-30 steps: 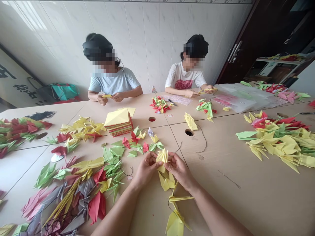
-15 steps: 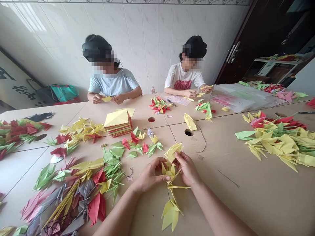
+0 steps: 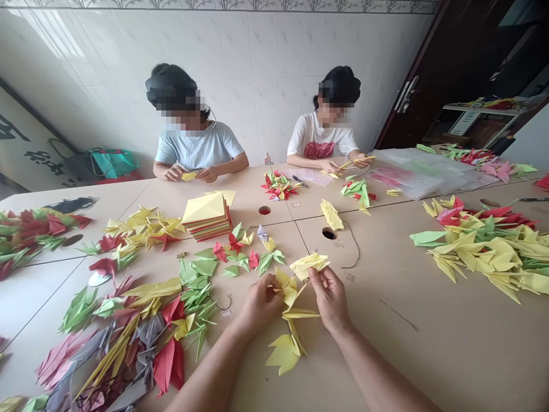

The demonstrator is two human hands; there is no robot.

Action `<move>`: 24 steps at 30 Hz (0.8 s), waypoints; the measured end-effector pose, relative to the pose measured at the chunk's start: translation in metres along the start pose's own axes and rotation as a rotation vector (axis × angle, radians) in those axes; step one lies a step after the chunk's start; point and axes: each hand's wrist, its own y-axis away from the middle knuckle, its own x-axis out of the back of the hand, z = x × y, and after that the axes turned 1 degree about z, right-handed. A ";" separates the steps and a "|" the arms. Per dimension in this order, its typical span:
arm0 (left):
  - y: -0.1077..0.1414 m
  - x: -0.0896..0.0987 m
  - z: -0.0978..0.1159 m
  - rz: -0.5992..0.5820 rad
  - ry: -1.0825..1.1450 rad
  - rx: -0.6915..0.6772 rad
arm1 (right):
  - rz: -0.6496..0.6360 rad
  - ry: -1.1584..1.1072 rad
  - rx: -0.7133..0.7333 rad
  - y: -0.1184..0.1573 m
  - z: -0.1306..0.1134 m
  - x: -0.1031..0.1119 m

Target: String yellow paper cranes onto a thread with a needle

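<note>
A strand of yellow folded paper pieces (image 3: 285, 352) hangs between my hands, its lowest piece over the table near me. My left hand (image 3: 262, 302) is closed on one of its upper pieces, with the fingertips partly hidden. At the top, a bundle of yellow folded paper (image 3: 309, 265) is pinched between the thumb and fingers of my right hand (image 3: 329, 294). Further off, another yellow bundle (image 3: 331, 214) lies beside a table hole with a dark cord (image 3: 358, 247) trailing from it. Small red, green and yellow folded pieces (image 3: 253, 260) lie just beyond my left hand.
Mixed paper pieces (image 3: 128, 326) cover the left side of the table (image 3: 429, 349); another heap (image 3: 493, 246) lies right. A stack of square paper (image 3: 206, 217) stands beyond them. Two people (image 3: 199, 146) sit across, handling yellow paper. A thin wire (image 3: 398, 315) lies right of my hands.
My hands have moved slightly apart, the right one to the right with the bundle. The strand's lower end has swung left and up. The people opposite have shifted their hands slightly.
</note>
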 end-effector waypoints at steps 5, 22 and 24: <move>0.001 -0.001 -0.007 0.108 -0.120 0.012 | -0.056 0.017 0.027 0.003 -0.004 -0.003; 0.000 0.001 -0.002 0.195 -0.219 -0.105 | -0.164 0.092 -0.020 0.013 -0.005 -0.005; 0.000 0.002 -0.002 0.223 -0.195 -0.095 | -0.154 0.090 -0.036 0.011 -0.002 -0.006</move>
